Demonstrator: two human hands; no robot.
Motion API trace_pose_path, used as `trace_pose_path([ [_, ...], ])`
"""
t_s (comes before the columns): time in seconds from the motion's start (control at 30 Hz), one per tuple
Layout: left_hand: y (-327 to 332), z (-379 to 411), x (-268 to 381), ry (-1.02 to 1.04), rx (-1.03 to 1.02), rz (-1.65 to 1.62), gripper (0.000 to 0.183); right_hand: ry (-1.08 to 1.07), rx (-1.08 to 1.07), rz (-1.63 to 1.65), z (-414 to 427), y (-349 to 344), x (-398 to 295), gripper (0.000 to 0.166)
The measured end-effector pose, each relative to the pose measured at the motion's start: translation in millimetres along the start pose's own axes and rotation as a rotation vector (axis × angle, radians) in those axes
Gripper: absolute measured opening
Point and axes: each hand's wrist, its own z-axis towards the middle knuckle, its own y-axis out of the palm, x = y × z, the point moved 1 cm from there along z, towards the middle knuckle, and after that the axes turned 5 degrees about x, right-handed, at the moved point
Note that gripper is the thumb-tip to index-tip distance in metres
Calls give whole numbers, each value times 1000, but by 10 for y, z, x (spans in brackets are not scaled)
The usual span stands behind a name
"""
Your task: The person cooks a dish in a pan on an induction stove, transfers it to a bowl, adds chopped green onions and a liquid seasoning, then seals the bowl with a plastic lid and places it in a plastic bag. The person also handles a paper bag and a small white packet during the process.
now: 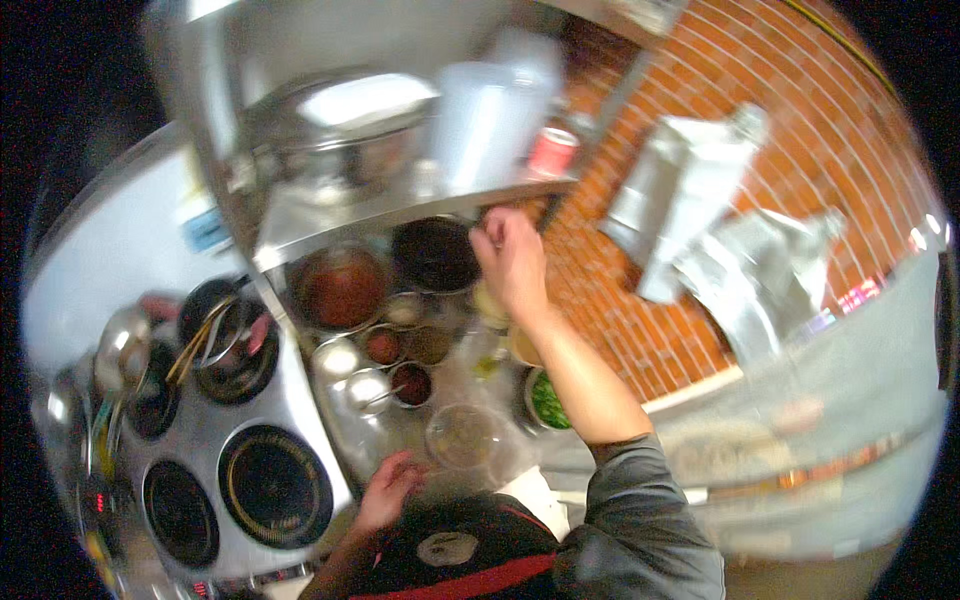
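My right hand reaches across the steel counter, its fingers curled beside the rim of a dark pot. Blur hides whether anything is pinched in them. Low over the front of the counter is my left hand, fingers loosely spread and nothing seen in them. A round clear bowl sits just beyond it. Under my right forearm stands a container of chopped greens. Small pots of dark red sauce and reddish paste are between my hands, near a large pot of red-brown contents.
At left is a cooktop with round black burners and a pan holding chopsticks and utensils. A steel shelf overhangs the back, bearing a translucent plastic container and a red can. Silvery sheets are against the brick-patterned surface at right.
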Motion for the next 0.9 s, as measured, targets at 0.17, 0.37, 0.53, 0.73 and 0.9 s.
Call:
trace_pose_path([
  [0.17,-304,107,-386,-211,-119,69,45,-134,79,-636,-502,-2196,836,15],
  [0.37,103,276,85,-323,-287,422,43,-123,14,-1258,-488,-3854,1148,16],
  [0.53,619,429,12,-274,-421,335,38,-23,-20,-1079,-543,-3963,1259,12],
  [0.73,1712,545,234,91,-594,444,36,-78,-437,-720,-1293,-2888,526,10],
  [0.9,2616,612,20,-233,-288,-287,39,389,-730,-115,-2422,-2349,29,23],
])
